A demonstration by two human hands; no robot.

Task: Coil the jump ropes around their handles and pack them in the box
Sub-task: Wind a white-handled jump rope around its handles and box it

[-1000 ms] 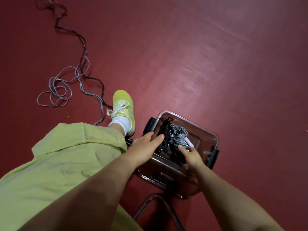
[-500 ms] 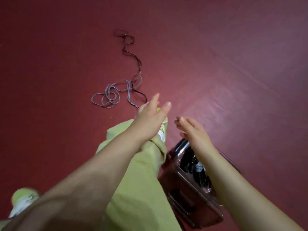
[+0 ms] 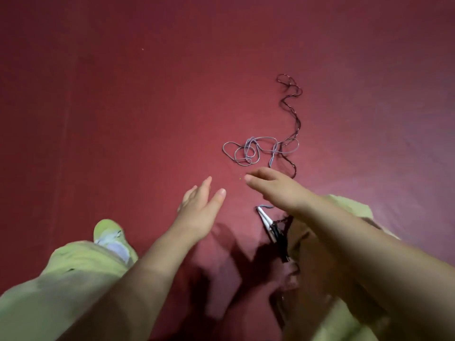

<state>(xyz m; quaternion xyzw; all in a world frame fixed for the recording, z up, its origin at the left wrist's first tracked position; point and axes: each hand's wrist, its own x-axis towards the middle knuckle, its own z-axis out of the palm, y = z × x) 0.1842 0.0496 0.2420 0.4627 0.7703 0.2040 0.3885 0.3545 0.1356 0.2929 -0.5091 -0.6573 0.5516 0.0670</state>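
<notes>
A grey jump rope [image 3: 248, 151] lies in loose loops on the red floor, tangled with a dark rope [image 3: 291, 107] that trails away from me. Their handles, one white [image 3: 265, 220] and one black [image 3: 280, 242], lie side by side on the floor under my right forearm. My left hand [image 3: 199, 207] is stretched forward above the floor, fingers apart, holding nothing. My right hand [image 3: 273, 185] reaches out just short of the grey loops, also holding nothing. The box is hidden behind my right arm, only a blurred clear edge [image 3: 283, 306] showing.
My legs in light green trousers [image 3: 64, 286] fill the lower left and the right side. A yellow-green shoe [image 3: 108, 232] stands at the lower left. Bare red floor [image 3: 123, 94] spreads all around the ropes.
Both hands have left the box and swung out over the floor toward the loose ropes. The view has turned, so the box has slipped under my right arm.
</notes>
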